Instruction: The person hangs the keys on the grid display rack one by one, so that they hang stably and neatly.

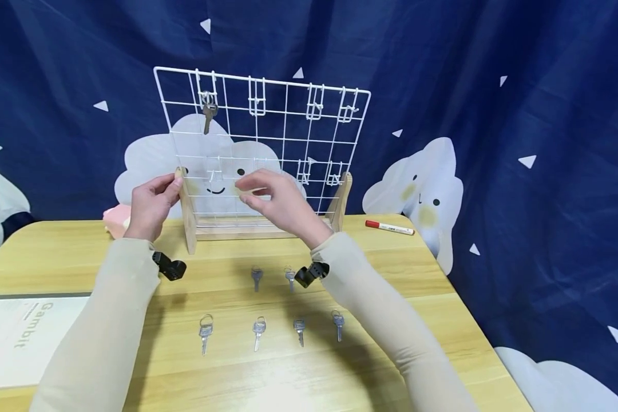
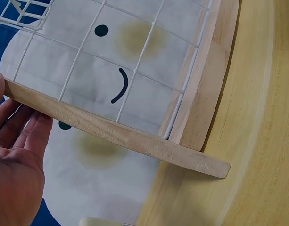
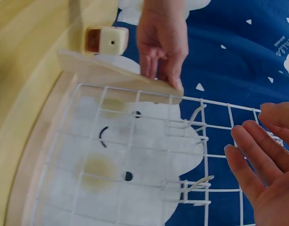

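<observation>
A white wire grid rack (image 1: 261, 143) stands in a wooden stand at the back of the yellow table (image 1: 443, 320). One key (image 1: 208, 117) hangs from its top left hook. My left hand (image 1: 171, 187) grips the top of the stand's left wooden upright (image 1: 187, 223), which the left wrist view shows close up (image 2: 116, 132). My right hand (image 1: 245, 192) is raised in front of the grid's lower middle, thumb and fingertips pinched together. In the right wrist view a sliver of silver metal (image 3: 276, 137), seemingly a key, shows between its fingers. Empty wire hooks (image 3: 197, 117) stick out beside it.
Several keys lie on the table in two rows: two nearer the rack (image 1: 257, 277) and more in the front row (image 1: 258, 329). A red-capped marker (image 1: 389, 228) lies at the right, a pink object (image 1: 116, 220) behind the left hand, a white booklet (image 1: 20, 337) at the left edge.
</observation>
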`<state>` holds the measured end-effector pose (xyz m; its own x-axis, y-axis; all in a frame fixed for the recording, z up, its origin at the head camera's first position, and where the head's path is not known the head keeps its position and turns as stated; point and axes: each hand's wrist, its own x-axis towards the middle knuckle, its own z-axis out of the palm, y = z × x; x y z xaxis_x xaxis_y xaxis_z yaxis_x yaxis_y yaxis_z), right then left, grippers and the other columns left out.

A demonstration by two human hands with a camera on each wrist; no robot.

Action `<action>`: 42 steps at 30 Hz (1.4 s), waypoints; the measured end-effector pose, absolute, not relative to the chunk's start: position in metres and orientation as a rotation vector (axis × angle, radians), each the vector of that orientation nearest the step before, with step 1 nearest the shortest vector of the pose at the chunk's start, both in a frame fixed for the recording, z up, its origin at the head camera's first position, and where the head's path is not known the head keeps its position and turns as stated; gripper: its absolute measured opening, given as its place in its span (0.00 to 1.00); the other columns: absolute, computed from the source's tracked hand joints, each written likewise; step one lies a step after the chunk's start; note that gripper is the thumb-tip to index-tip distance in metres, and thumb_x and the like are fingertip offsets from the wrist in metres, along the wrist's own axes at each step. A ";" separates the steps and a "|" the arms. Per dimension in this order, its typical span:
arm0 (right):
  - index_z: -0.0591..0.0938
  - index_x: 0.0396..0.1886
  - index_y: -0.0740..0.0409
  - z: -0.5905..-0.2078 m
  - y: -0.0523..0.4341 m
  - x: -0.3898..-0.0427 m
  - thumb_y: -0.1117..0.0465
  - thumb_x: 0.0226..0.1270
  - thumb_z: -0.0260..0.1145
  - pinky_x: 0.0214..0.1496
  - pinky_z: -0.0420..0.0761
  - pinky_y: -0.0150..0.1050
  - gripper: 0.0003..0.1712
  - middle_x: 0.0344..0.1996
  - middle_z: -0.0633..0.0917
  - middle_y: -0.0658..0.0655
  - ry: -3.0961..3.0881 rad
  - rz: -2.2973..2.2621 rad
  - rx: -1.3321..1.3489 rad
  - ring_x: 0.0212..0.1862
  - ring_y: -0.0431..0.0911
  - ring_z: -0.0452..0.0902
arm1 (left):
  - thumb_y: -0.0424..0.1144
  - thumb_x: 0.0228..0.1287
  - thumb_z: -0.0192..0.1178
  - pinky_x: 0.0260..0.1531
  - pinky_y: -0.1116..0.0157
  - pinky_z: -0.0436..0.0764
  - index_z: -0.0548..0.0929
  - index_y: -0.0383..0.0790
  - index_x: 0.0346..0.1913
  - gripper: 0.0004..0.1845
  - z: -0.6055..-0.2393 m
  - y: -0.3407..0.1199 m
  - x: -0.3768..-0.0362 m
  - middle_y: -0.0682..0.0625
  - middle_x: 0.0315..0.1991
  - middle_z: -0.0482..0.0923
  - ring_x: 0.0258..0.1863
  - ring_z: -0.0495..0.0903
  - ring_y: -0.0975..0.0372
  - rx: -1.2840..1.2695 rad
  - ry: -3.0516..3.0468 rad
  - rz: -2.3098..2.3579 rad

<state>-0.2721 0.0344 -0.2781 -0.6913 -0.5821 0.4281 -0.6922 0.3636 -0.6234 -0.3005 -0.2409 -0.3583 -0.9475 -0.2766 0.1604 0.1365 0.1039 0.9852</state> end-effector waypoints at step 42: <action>0.83 0.54 0.59 -0.416 0.050 -0.283 0.68 0.62 0.71 0.59 0.77 0.32 0.19 0.51 0.84 0.52 -3.089 1.108 1.168 0.53 0.45 0.79 | 0.47 0.70 0.60 0.57 0.69 0.76 0.71 0.30 0.68 0.31 -0.360 -0.242 -0.302 0.51 0.50 0.76 0.51 0.76 0.64 0.139 -2.074 -1.945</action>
<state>-0.2827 0.0502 -0.4162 -0.7240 -0.6839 -0.0896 -0.4710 0.5852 -0.6601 -0.3024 -0.2422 -0.3597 -0.9520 -0.2687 0.1467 0.1291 0.0819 0.9882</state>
